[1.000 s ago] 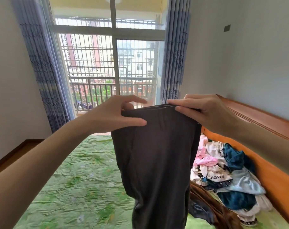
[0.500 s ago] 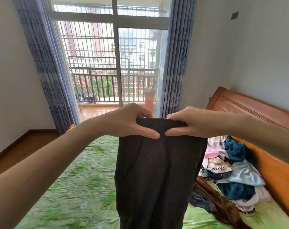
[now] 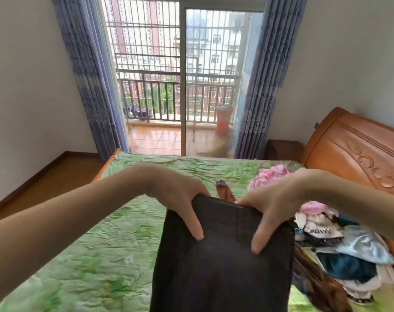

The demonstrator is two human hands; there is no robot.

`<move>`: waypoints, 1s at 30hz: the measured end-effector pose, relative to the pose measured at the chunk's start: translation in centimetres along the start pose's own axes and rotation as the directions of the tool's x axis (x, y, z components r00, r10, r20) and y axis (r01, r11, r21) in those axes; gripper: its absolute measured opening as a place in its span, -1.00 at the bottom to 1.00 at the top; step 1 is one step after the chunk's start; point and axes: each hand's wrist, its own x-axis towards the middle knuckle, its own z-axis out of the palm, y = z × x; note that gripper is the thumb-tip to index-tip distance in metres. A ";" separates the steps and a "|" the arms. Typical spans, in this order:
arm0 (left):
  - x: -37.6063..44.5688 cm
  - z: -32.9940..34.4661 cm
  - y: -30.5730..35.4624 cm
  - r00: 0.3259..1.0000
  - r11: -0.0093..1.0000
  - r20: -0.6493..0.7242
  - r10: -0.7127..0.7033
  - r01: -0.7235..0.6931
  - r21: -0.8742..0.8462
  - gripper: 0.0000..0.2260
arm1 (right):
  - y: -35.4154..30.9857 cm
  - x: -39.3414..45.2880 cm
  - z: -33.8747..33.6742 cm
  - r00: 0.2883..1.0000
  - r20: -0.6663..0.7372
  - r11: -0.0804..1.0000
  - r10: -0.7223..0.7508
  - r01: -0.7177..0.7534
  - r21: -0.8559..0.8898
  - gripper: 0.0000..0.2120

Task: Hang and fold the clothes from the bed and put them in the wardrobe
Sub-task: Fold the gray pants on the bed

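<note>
Since half a second ago my view has tipped downward and both hands have come lower, bringing the dark trousers [image 3: 223,255] down over the bed [image 3: 97,255]. The balcony floor beyond the glass door [image 3: 182,86] now shows, which it barely did before.

The bed carries a crumpled green sheet and fills the lower half of what I see; its carved orange wooden headboard [image 3: 360,158] stands on the right. White walls run either side, and blue patterned curtains [image 3: 88,75] flank the door.

My left hand [image 3: 180,199] grips the top edge of the trousers, thumb stretched down the front of the cloth and the other fingers hidden behind it. My right hand [image 3: 265,210] holds the same edge just beside it in the same way. The trousers hang from both hands.

A heap of mixed clothes [image 3: 340,248] lies on the bed by the headboard, to the right of the trousers and partly hidden by them, with a brown garment [image 3: 319,287] at its near edge.
</note>
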 end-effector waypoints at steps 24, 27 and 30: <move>5.1 -12.7 -5.9 0.421 0.728 -0.811 0.407 0.387 0.566 -0.82 | 4.6 7.0 -13.1 0.057 -0.856 0.728 -0.514 -0.499 -0.470 -0.87; 8.0 -6.6 -9.1 0.515 0.787 -0.770 0.376 0.262 0.559 -0.86 | 6.7 11.7 -7.3 0.151 -0.891 0.737 -0.429 -0.512 -0.441 -0.84; 11.3 1.3 -13.4 0.613 0.865 -0.731 0.299 0.150 0.480 -0.86 | 8.4 17.1 1.3 0.262 -0.893 0.753 -0.366 -0.481 -0.449 -0.73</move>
